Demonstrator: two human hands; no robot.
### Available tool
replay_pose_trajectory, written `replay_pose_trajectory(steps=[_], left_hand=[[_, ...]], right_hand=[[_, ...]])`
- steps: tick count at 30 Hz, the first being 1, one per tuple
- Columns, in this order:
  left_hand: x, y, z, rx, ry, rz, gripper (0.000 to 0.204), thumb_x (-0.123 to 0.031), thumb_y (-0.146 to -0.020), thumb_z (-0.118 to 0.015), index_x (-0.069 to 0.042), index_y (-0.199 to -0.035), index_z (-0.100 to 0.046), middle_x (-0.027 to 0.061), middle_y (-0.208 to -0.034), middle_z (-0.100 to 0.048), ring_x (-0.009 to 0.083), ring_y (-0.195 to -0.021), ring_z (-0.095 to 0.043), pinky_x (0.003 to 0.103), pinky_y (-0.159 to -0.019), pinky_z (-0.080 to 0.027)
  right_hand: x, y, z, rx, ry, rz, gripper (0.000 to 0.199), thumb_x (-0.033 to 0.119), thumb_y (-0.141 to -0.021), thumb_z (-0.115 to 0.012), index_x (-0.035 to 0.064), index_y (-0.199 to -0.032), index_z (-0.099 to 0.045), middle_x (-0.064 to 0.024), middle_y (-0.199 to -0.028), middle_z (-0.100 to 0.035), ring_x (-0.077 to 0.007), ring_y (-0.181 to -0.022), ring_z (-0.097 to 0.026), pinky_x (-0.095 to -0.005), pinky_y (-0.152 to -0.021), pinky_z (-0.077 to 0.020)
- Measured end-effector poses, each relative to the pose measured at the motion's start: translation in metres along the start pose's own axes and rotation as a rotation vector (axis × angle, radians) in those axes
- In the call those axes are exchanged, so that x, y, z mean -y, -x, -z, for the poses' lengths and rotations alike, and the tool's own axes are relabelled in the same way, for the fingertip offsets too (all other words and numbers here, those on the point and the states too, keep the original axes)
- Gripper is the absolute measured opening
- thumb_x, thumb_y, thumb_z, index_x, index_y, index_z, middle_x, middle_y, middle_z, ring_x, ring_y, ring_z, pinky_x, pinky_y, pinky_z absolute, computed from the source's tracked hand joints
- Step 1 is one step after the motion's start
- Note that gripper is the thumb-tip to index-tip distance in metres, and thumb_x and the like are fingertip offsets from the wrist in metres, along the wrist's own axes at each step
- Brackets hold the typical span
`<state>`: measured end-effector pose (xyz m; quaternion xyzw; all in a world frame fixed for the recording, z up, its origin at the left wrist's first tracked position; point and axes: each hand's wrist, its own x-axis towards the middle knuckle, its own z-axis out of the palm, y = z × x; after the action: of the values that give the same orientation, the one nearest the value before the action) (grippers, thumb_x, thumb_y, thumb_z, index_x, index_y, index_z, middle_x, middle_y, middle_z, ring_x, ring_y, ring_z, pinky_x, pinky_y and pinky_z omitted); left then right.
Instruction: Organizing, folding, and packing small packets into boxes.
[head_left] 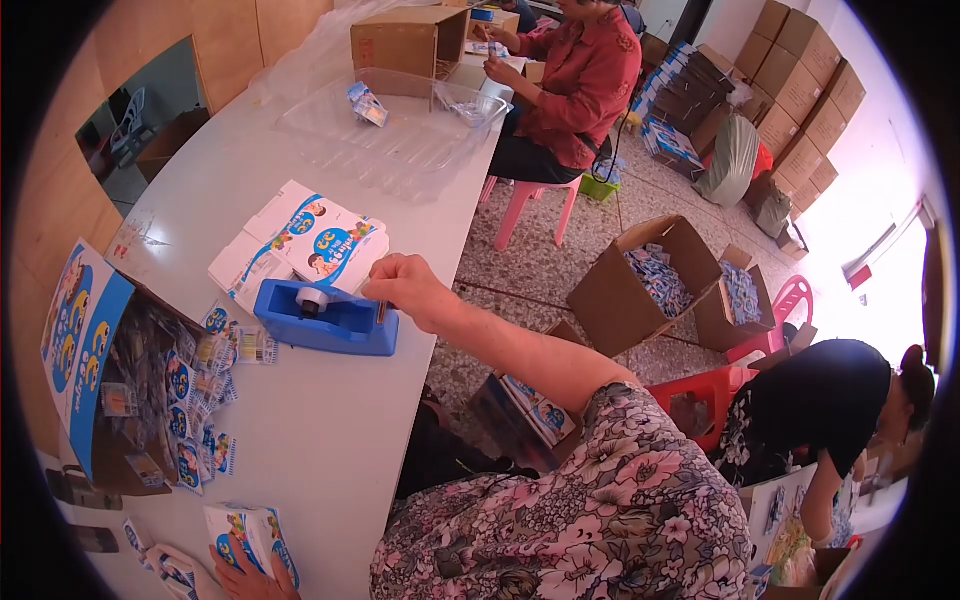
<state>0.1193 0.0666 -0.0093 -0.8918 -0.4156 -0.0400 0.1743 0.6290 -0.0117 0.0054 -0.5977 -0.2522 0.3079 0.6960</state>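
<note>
Right hand (405, 285) pinches tape at the blue dispenser's (325, 318) cutter, just under the fingertips; left hand (245, 578) grips a small box (245, 535); a crooked pull could tear or tangle the tape.

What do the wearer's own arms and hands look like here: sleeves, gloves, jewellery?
Both hands are bare, with no gloves. The right hand shows no ring or watch, and its forearm is bare up to a short sleeve of dark cloth printed with pink and white flowers. Only part of the left hand shows at the picture's lower edge.
</note>
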Motion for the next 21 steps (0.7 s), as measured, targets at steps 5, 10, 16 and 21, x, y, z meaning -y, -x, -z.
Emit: replay_pose_trajectory(steps=[5, 10, 16, 21], left_hand=[[-0.002, -0.002, 0.003, 0.015, 0.07, 0.008, 0.078, -0.067, -0.094, -0.045, -0.018, -0.155, -0.038, 0.0308, -0.151, -0.034, 0.0464, -0.123, -0.044, 0.061, -0.104, -0.032], [-0.002, 0.0, 0.003, 0.021, 0.016, 0.034, 0.076, -0.066, -0.094, -0.046, -0.022, -0.155, -0.038, 0.0298, -0.15, -0.036, 0.0457, -0.122, -0.045, 0.06, -0.103, -0.033], [-0.006, -0.003, 0.002, -0.042, 0.038, 0.036, 0.073, -0.066, -0.095, -0.046, -0.025, -0.155, -0.038, 0.0299, -0.149, -0.037, 0.0457, -0.123, -0.045, 0.059, -0.1, -0.035], [-0.003, -0.002, 0.003, -0.039, 0.063, 0.021, 0.074, -0.066, -0.095, -0.046, -0.024, -0.155, -0.038, 0.0297, -0.149, -0.037, 0.0465, -0.126, -0.044, 0.06, -0.102, -0.034]], right_hand=[[-0.004, 0.008, 0.003, -0.197, 0.664, 0.653, 0.02, 0.01, -0.078, -0.07, -0.0034, -0.065, -0.063, -0.0071, -0.062, -0.059, -0.0137, -0.056, -0.057, -0.0307, -0.051, -0.0471], [0.007, 0.014, 0.005, 0.028, 0.416, 0.13, 0.022, 0.014, -0.081, -0.069, -0.004, -0.068, -0.064, -0.0088, -0.066, -0.063, -0.0148, -0.06, -0.062, -0.0311, -0.052, -0.0489], [0.014, 0.018, 0.008, 0.056, 0.184, -0.102, 0.018, 0.017, -0.086, -0.069, -0.0007, -0.083, -0.065, -0.0058, -0.077, -0.065, -0.0136, -0.07, -0.064, -0.0322, -0.062, -0.0539], [0.014, 0.022, 0.015, 0.097, 0.069, -0.194, 0.019, 0.019, -0.088, -0.069, 0.0013, -0.088, -0.065, -0.0053, -0.087, -0.062, -0.0153, -0.083, -0.065, -0.0346, -0.075, -0.0574]])
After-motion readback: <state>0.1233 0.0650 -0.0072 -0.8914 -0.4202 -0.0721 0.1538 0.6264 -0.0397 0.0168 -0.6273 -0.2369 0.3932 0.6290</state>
